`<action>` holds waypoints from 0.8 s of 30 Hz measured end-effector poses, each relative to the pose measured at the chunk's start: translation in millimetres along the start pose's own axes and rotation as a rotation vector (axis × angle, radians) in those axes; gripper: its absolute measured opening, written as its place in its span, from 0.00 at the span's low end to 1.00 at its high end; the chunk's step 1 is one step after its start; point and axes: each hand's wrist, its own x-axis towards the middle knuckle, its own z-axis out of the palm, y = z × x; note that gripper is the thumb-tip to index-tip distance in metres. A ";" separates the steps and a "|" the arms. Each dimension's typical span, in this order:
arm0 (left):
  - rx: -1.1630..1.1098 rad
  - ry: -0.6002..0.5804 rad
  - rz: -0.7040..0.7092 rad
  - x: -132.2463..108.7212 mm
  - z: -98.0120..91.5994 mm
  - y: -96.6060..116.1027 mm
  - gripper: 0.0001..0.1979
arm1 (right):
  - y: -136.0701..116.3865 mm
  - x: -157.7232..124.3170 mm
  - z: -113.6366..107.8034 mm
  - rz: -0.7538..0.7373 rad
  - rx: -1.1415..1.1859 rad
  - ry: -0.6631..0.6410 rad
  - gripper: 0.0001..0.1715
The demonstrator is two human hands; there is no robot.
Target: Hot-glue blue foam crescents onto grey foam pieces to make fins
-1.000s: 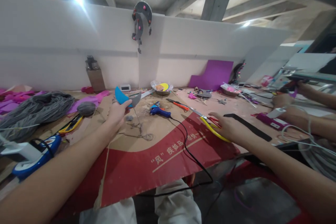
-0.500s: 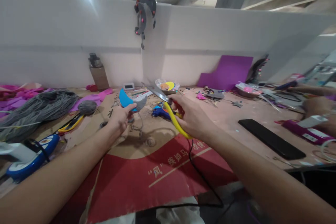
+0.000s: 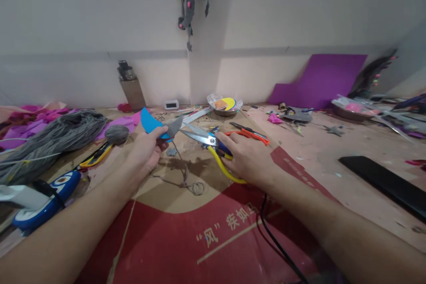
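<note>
My left hand (image 3: 146, 148) pinches a crescent-shaped piece (image 3: 151, 122), blue at one end and grey toward the other, between thumb and fingers. Grey yarn (image 3: 183, 173) hangs from it down onto the cardboard and ends in a loose curl. In my right hand (image 3: 248, 155) is a pair of scissors (image 3: 199, 135) with yellow on the handle, the fingers wrapped round it. Its blades point left, their tips close to the grey end of the crescent; whether they touch is unclear. A dark blue tool lies partly hidden behind my right hand.
Red-printed cardboard (image 3: 166, 235) covers the near table. Left lie grey yarn hanks (image 3: 66, 137), a yarn ball (image 3: 116, 134), a yellow cutter (image 3: 96, 155) and a blue-white object (image 3: 49, 199). An orange cutter (image 3: 249, 132), a bowl (image 3: 226, 111) and a black phone-like slab (image 3: 382, 184) are beyond or right.
The view has tilted down and shifted left. The scissors have come down and closer to the crescent, their tips now at its grey end. The co-worker's hands at right have left view.
</note>
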 end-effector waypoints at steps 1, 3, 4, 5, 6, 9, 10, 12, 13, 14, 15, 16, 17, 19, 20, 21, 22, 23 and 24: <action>0.005 -0.007 -0.007 -0.9 0.2 -0.8 0.14 | -0.4 0.2 1.0 -0.008 -0.003 0.004 0.27; 0.019 -0.015 -0.014 -2.7 0.5 -2.8 0.14 | -1.0 0.4 3.1 -0.008 -0.005 0.014 0.27; 0.026 -0.017 -0.013 -3.4 0.8 -3.7 0.15 | -1.1 0.3 4.0 -0.003 -0.005 0.016 0.27; 0.031 -0.018 -0.011 -4.2 1.1 -4.7 0.15 | -1.2 0.1 4.6 -0.001 -0.005 0.014 0.27; 0.035 -0.018 -0.008 -5.0 1.6 -5.5 0.15 | -1.3 0.0 5.0 -0.002 -0.004 0.006 0.27; 0.038 -0.036 -0.009 -7.5 3.0 -6.7 0.15 | -2.5 -0.1 4.2 -0.008 -0.007 -0.024 0.28; 0.034 -0.043 -0.012 -8.5 3.5 -6.7 0.15 | -3.1 -0.2 3.6 -0.008 -0.013 -0.032 0.28; 0.013 -0.056 -0.018 -10.3 4.4 -6.1 0.15 | -4.4 -0.3 2.4 -0.001 -0.032 -0.038 0.27; -0.002 -0.064 -0.021 -11.0 4.7 -5.7 0.15 | -4.9 -0.5 1.9 0.002 -0.042 -0.037 0.27; -0.018 -0.071 -0.024 -11.5 4.9 -5.4 0.14 | -5.4 -0.6 1.6 0.004 -0.050 -0.037 0.27; -0.032 -0.079 -0.031 -11.7 5.1 -5.0 0.14 | -5.7 -0.8 1.5 0.006 -0.056 -0.037 0.27; -0.043 -0.088 -0.043 -11.8 5.2 -4.8 0.13 | -5.9 -0.9 1.6 0.008 -0.058 -0.039 0.27; -0.052 -0.099 -0.059 -11.6 5.2 -4.7 0.12 | -6.0 -0.9 1.7 0.008 -0.057 -0.044 0.26; -0.064 -0.117 -0.100 -10.8 4.9 -4.8 0.10 | -5.7 -1.1 2.2 0.008 -0.051 -0.048 0.26; -0.068 -0.124 -0.117 -10.3 4.8 -5.0 0.09 | -5.5 -1.2 2.5 0.007 -0.048 -0.046 0.26; -0.073 -0.126 -0.129 -9.8 4.6 -5.3 0.09 | -5.1 -1.3 2.8 0.007 -0.044 -0.041 0.26; -0.077 -0.124 -0.134 -9.4 4.4 -5.6 0.08 | -4.8 -1.5 3.1 0.006 -0.040 -0.037 0.26; -0.081 -0.123 -0.135 -9.0 4.2 -6.0 0.08 | -4.5 -1.7 3.4 0.007 -0.035 -0.035 0.26; -0.083 -0.122 -0.132 -8.7 4.0 -6.4 0.08 | -4.2 -2.0 3.6 0.009 -0.030 -0.034 0.26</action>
